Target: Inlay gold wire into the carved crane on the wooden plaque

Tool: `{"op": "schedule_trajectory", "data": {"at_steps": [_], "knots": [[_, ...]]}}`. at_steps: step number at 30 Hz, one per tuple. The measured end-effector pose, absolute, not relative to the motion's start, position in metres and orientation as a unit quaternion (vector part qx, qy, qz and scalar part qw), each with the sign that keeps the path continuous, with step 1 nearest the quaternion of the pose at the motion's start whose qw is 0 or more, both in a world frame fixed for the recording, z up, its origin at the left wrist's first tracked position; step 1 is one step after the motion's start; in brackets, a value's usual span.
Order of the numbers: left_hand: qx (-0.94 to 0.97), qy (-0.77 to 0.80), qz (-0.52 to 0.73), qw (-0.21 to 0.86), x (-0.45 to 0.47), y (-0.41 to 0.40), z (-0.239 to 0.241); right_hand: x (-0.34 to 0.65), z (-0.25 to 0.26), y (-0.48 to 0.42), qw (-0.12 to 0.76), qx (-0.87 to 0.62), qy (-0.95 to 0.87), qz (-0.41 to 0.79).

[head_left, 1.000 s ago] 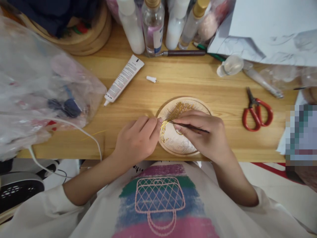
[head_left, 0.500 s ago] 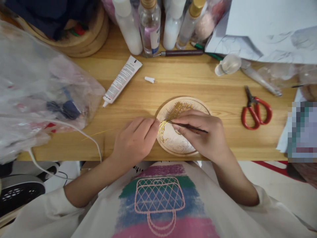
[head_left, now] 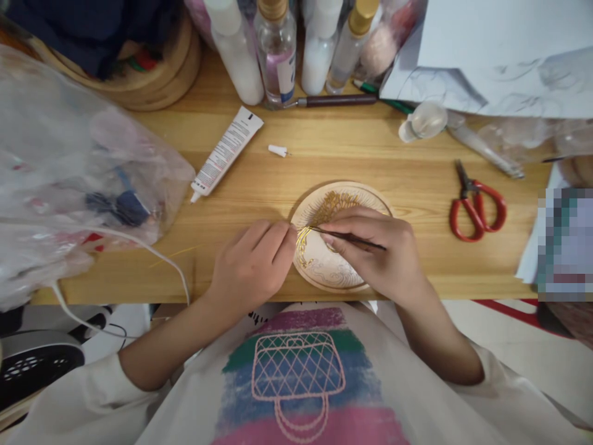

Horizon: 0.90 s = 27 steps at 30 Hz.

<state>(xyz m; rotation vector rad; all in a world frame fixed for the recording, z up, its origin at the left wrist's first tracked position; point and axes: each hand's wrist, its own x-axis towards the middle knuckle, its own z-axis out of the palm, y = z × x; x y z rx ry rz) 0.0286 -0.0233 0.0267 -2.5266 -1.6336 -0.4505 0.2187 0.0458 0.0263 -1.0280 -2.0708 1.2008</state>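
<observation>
A round pale wooden disc (head_left: 345, 279) lies near the table's front edge, bearing a drawn pattern partly covered with gold wire. Dark, thin tweezers (head_left: 354, 237) sit in the closed fingers of my right hand (head_left: 386, 250), with their tips on the gold lines at the disc's left side. My left hand (head_left: 259, 256) is at the disc's left rim, its thumb and forefinger pinched together close to the tweezer tips. A fine gold wire (head_left: 178, 253) trails out leftward over the table from behind that hand. What lies inside the left pinch is mostly hidden.
Red-handled pliers (head_left: 477, 204) lie right of the disc. Behind it are a white tube (head_left: 227, 153), a small white nozzle (head_left: 278, 150), a dark-handled tool (head_left: 340, 100) and several bottles (head_left: 280, 62). A plastic bag (head_left: 139, 142) and a white cable (head_left: 157, 247) occupy the left.
The whole view has shifted very slightly. Both hands, the tweezers and the disc keep almost the same position relative to one another.
</observation>
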Motion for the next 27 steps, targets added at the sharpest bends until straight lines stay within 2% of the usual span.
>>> {"op": "schedule_trajectory", "data": {"at_steps": [27], "knots": [[-0.837, -0.520, -0.148, 0.083, 0.0273, -0.0224, 0.0279, 0.2118, 0.0248, 0.0416, 0.276, -0.348, -0.782, 0.438]]}}
